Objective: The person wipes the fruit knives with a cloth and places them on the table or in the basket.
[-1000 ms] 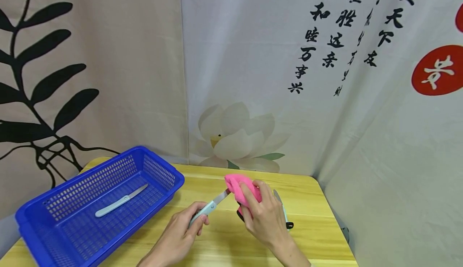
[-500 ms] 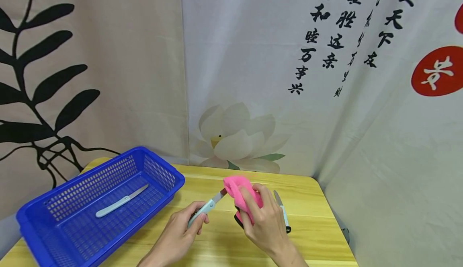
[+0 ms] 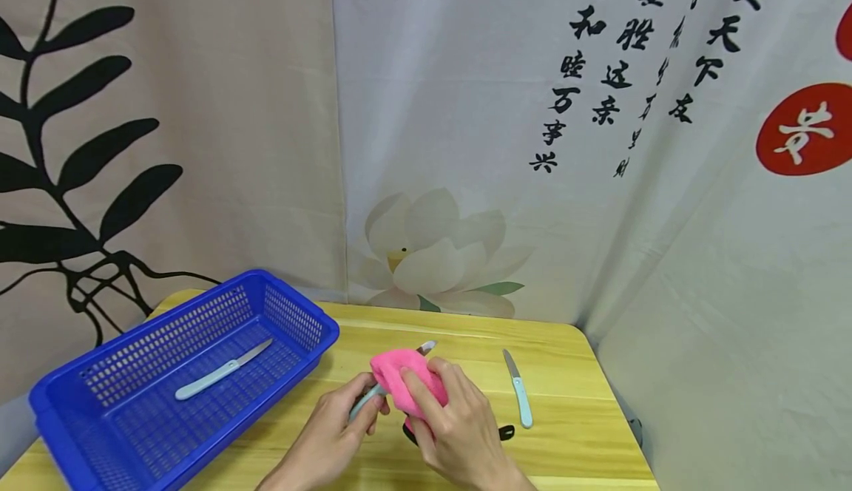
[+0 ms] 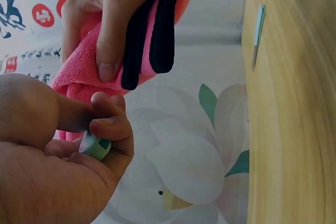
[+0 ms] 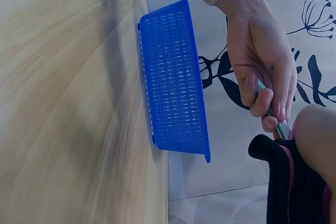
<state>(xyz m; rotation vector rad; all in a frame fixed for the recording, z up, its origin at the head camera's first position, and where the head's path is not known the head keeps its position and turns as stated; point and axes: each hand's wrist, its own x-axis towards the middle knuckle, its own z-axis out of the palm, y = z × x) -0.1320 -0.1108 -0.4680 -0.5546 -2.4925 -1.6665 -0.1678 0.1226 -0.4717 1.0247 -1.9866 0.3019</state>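
Note:
In the head view my left hand (image 3: 326, 432) grips a small knife (image 3: 367, 400) by its pale blue handle, blade pointing up and away to the right. A folded pink cloth (image 3: 409, 384) with black edging is wrapped over the blade near the handle; only the tip shows beyond it, with a dark reddish-brown patch below. My right hand (image 3: 459, 428) pinches the cloth between thumb and fingers. In the left wrist view the handle's butt end (image 4: 95, 146) pokes out of my curled left fingers. A second knife (image 3: 518, 389) lies on the table to the right of my right hand.
A blue perforated plastic basket (image 3: 313, 354) stands at the left of the yellow wooden table (image 3: 566, 447). Inside it lies another pale-handled knife (image 3: 222, 370). A printed curtain (image 3: 439, 106) hangs right behind the table's far edge.
My right hand has moved the cloth left and down the blade, from the tip toward the handle, so the tip now shows past it. The left hand stays nearly still.

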